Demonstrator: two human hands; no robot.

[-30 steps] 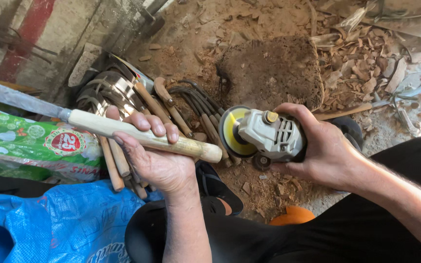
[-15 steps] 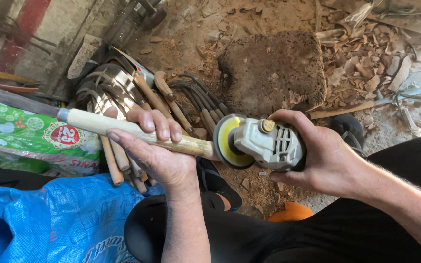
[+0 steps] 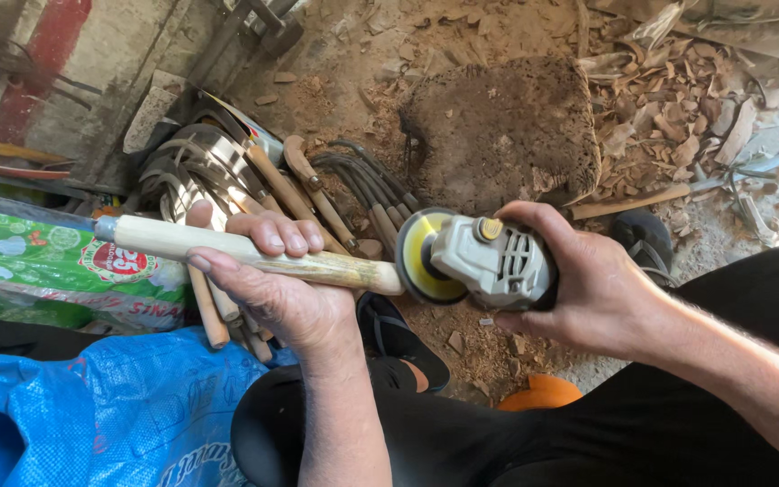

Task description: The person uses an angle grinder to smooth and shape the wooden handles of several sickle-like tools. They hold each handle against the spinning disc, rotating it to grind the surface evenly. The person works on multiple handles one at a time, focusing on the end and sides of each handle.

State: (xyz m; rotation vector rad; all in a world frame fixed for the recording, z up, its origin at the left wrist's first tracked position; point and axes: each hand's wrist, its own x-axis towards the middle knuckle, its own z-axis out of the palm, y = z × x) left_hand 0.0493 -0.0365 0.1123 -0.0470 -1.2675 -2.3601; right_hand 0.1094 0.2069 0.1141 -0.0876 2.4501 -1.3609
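Sat low over a dirt floor (image 3: 362,54) littered with pale wood chips (image 3: 669,117), a rough brown chopping block (image 3: 507,126) at the far middle. Heaped to the far left: a pile of curved metal blades with brown wooden grips (image 3: 200,162). Nearer on the left, a green printed plastic sack (image 3: 38,261) and a crumpled blue woven sack (image 3: 74,415); a black sandal (image 3: 407,338) just below the work.

Held the pale, round wooden handle (image 3: 164,242) level across the left of the scene, left hand (image 3: 272,289) closed around its middle, fingers curled over the top and thumb underneath. Capped at its left end with a grey metal collar (image 3: 105,227). Gripped the grey angle grinder (image 3: 493,261) in the right hand (image 3: 588,289), wrapped tight around the body, with the yellow-backed sanding disc (image 3: 421,257) facing left and touching the handle's right end.

Judged as the smoothing of that end face, disc pressed square against the wood. Could not tell whether the disc was spinning. For a further pass, called for a firm hold on both sides, a slow turn of the handle in the left hand to bring fresh wood to the disc, light pressure only, and fingertips kept well left of the rim.
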